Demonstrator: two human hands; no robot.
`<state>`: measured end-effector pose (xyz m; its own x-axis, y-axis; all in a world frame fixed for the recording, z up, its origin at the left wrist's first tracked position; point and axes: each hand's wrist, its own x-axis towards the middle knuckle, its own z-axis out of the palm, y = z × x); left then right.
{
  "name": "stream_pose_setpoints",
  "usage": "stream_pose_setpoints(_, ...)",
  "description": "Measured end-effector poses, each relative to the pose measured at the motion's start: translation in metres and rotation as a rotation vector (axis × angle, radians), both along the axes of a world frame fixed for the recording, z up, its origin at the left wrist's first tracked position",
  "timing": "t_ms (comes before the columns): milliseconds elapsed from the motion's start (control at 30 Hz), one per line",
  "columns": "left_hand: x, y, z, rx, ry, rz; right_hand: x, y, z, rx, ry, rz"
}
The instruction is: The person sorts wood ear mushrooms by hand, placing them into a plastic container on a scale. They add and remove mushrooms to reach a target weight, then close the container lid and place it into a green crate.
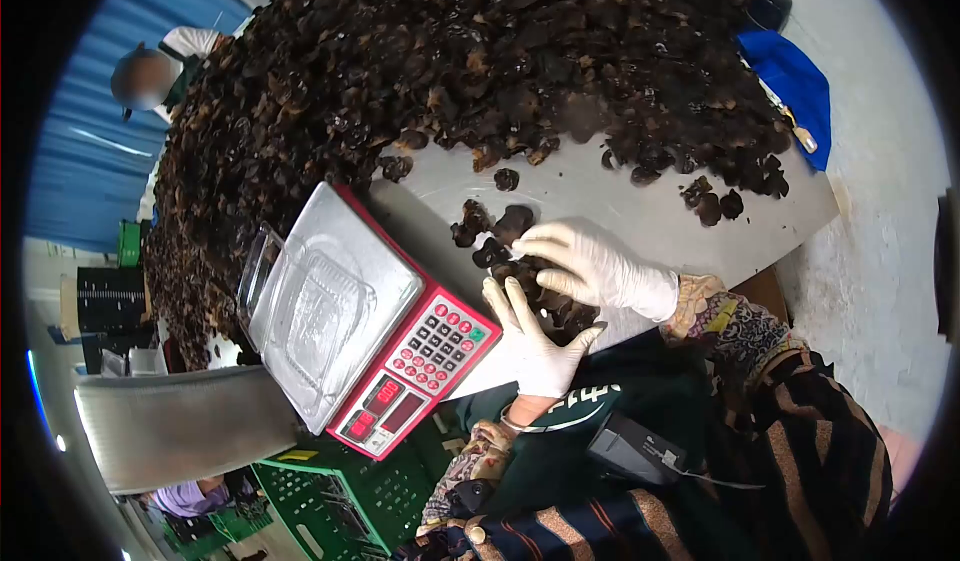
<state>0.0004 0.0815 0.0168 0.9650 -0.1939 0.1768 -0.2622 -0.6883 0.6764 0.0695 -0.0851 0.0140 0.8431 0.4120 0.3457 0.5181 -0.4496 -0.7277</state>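
Both my hands wear pale gloves and are low over a small heap of dark wood ear mushrooms [570,311] at the table's near edge. My left hand [538,353] lies against the near-left side of this heap, fingers stretched and thumb spread away. From the right, my right hand [605,273] reaches over the heap, its fingers apart and the fingertips touching the pieces. A few more mushroom pieces [515,223] lie just beyond the fingertips. Left of my hands stands a red weighing scale [440,346] with a clear plastic tray [325,296] on its metal pan.
A large pile of wood ear mushrooms [480,61] covers the far part of the metal table [570,176]. A blue cloth or bag [795,81] hangs at the right corner. Green crates [330,501] stand below left. Another person [150,76] is at the far left.
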Motion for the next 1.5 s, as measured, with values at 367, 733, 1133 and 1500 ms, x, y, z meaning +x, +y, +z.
stream_pose_setpoints(367, -0.001, 0.005, -0.006, 0.006, 0.056, -0.019, 0.1, 0.042, -0.007, -0.212, -0.19, 0.174)
stream_pose_setpoints(733, 0.008, -0.005, 0.001, -0.042, 0.063, 0.128, 0.057, 0.004, 0.019, -0.054, 0.05, 0.456)
stream_pose_setpoints(1133, 0.046, -0.027, -0.015, -0.214, -0.09, 0.022, 0.022, 0.031, 0.01, 0.375, 0.34, -0.333)
stream_pose_setpoints(1500, 0.099, 0.016, 0.091, -0.324, -0.375, 0.129, 0.082, 0.093, 0.118, 0.835, 0.572, -0.35)
